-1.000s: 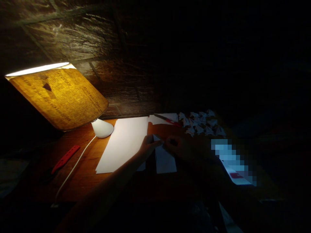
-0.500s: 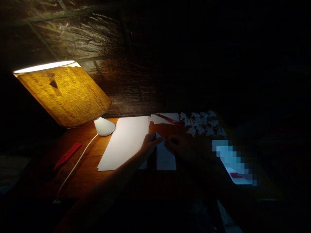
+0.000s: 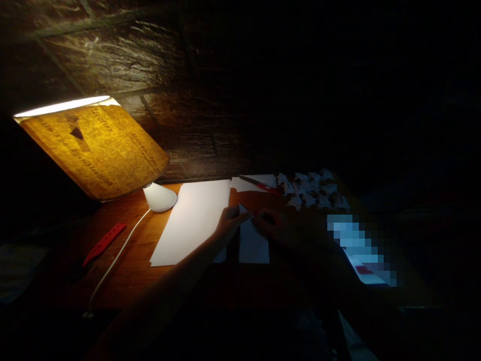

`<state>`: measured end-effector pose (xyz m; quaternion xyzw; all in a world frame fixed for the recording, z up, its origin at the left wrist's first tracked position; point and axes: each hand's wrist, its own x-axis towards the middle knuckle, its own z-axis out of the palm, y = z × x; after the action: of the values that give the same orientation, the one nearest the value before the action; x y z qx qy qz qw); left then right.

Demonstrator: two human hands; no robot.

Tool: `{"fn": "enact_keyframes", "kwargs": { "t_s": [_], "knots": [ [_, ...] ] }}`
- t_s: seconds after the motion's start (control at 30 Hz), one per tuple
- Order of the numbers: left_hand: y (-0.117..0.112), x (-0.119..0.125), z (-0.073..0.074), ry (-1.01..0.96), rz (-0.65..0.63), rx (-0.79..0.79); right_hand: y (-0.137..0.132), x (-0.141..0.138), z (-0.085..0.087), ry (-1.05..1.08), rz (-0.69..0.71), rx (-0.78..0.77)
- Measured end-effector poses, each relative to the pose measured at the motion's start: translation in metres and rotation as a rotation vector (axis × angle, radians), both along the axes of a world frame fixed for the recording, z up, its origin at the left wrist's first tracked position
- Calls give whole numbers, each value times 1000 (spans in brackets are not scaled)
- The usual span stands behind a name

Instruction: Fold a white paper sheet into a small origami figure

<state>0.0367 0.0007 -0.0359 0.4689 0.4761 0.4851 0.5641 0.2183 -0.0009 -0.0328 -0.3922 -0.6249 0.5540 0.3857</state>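
A sheet of white paper (image 3: 254,248) with a peaked top, as if its corners were folded in, stands between my two hands over the dim middle of the table. My left hand (image 3: 230,220) pinches its upper left edge, thumb pointing to the right. On the other side, my right hand (image 3: 267,223) is curled closed at the upper right edge; shadow hides most of its fingers. Beside my left forearm lies a stack of white paper (image 3: 195,215). Several small folded paper shapes (image 3: 310,190) sit in rows beyond my right hand.
A lit lamp (image 3: 99,150) with a printed shade stands at left, its white cord (image 3: 112,263) running to the front edge. Near it lies a red perforated strip (image 3: 105,244). Scissors-like red-handled tool (image 3: 261,185) rests on smaller paper at the back. A glowing screen (image 3: 361,255) is at right.
The view has shifted slightly, so things appear a little further left. Both hands stay at the paper with hardly any change in their grip.
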Motion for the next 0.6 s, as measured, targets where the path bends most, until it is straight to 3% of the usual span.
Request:
{"fn": "enact_keyframes", "kwargs": {
  "t_s": [0.23, 0.47, 0.6],
  "knots": [
    [-1, 1, 0, 11, 14, 14, 4, -2, -9, -19, -32, 10],
    [3, -2, -9, 13, 89, 27, 17, -17, -6, -101, -131, -120],
    [6, -1, -7, -75, 103, 28, 23, -26, -4, -21, -132, -162]
  ]
}}
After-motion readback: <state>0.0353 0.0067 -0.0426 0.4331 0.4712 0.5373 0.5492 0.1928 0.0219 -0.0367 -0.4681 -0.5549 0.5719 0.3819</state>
